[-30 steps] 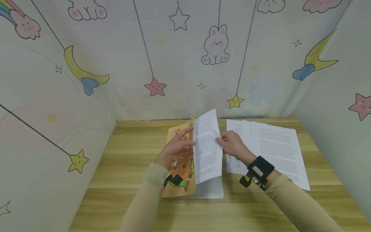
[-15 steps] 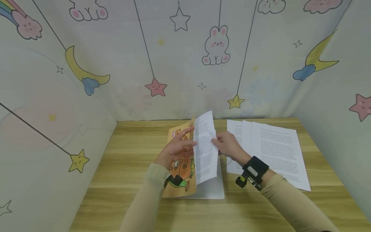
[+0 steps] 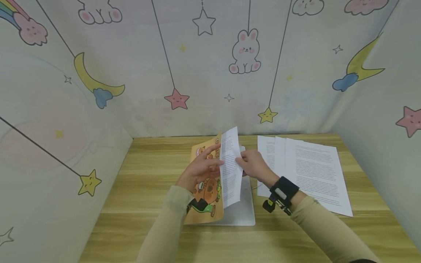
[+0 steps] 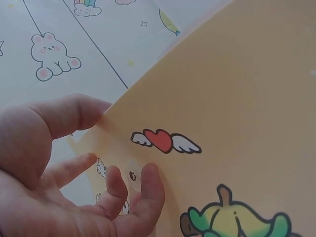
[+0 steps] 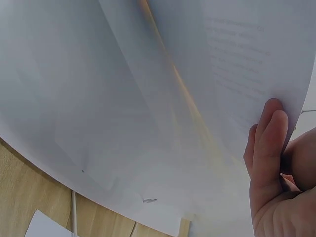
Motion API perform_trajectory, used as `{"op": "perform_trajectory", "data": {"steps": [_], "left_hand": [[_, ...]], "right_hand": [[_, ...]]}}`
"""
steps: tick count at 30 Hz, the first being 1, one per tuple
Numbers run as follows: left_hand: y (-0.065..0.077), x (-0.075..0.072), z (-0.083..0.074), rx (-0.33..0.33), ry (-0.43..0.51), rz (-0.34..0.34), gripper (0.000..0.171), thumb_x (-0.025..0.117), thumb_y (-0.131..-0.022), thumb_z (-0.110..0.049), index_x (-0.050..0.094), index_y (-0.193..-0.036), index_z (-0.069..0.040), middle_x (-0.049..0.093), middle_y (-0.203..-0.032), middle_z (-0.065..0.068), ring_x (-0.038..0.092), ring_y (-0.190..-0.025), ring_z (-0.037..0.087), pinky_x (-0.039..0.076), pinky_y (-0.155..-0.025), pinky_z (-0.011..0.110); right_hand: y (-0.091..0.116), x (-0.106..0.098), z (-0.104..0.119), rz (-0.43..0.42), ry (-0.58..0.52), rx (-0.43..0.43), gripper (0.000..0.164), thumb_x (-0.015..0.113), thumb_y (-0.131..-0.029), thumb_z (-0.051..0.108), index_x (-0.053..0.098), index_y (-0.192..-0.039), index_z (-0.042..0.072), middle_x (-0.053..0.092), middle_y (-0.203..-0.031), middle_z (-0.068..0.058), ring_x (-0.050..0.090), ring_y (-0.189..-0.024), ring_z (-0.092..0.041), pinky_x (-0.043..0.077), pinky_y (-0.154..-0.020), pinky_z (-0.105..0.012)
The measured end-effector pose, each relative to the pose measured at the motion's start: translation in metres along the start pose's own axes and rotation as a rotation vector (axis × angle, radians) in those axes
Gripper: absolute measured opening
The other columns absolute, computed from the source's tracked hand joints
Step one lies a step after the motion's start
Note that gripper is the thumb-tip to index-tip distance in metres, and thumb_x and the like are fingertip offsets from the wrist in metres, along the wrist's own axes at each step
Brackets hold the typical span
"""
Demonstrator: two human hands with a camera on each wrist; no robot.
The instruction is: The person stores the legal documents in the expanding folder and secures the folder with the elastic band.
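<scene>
A tan folder with cartoon animals on its cover stands partly open at the table's middle, its white inside showing on the right. My left hand holds the raised cover by its edge. In the left wrist view, the thumb of that left hand reaches the edge and the other fingers lie along the printed side. My right hand pinches the right edge of a printed sheet that stands upright against the inside of the cover. From the right wrist, curled fingers show on the sheet's underside.
Several printed sheets lie overlapping on the wooden table to the right. A thin pale cord shows near the folder's edge. A cartoon-printed curtain surrounds the table's back and sides.
My right hand has moved left with the sheet, bringing it closer to the folder's cover and baring more of the white inside. My left hand has stayed in place.
</scene>
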State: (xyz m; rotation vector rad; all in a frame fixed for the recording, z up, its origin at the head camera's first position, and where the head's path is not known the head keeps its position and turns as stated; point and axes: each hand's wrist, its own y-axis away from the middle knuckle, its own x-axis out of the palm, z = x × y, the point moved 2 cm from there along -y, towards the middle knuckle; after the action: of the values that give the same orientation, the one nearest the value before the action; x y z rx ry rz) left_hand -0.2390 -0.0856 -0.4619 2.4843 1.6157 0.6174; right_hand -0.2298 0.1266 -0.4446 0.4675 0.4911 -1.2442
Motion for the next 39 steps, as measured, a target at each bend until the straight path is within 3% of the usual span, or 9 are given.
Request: {"op": "perform_trajectory", "data": {"steps": [25, 39], "left_hand": [[0.001, 0.002, -0.001, 0.005, -0.006, 0.005, 0.076, 0.07, -0.097, -0.005, 0.042, -0.16, -0.035, 0.045, -0.152, 0.019, 0.06, -0.113, 0.033, 0.057, -0.089, 0.043], [0.0, 0.003, -0.001, 0.01, -0.016, 0.002, 0.076, 0.071, -0.096, -0.006, 0.042, -0.16, -0.035, 0.043, -0.151, 0.018, 0.06, -0.11, 0.031, 0.057, -0.089, 0.042]], "right_hand": [[-0.016, 0.018, 0.004, 0.036, 0.081, 0.028, 0.021, 0.061, -0.105, 0.013, 0.071, -0.097, -0.004, 0.072, -0.077, -0.009, 0.073, -0.062, -0.017, 0.059, -0.055, -0.029], [-0.019, 0.027, 0.008, 0.056, 0.064, 0.056, 0.021, 0.061, -0.106, 0.013, 0.07, -0.099, -0.004, 0.074, -0.088, -0.014, 0.075, -0.071, -0.021, 0.06, -0.057, -0.03]]}}
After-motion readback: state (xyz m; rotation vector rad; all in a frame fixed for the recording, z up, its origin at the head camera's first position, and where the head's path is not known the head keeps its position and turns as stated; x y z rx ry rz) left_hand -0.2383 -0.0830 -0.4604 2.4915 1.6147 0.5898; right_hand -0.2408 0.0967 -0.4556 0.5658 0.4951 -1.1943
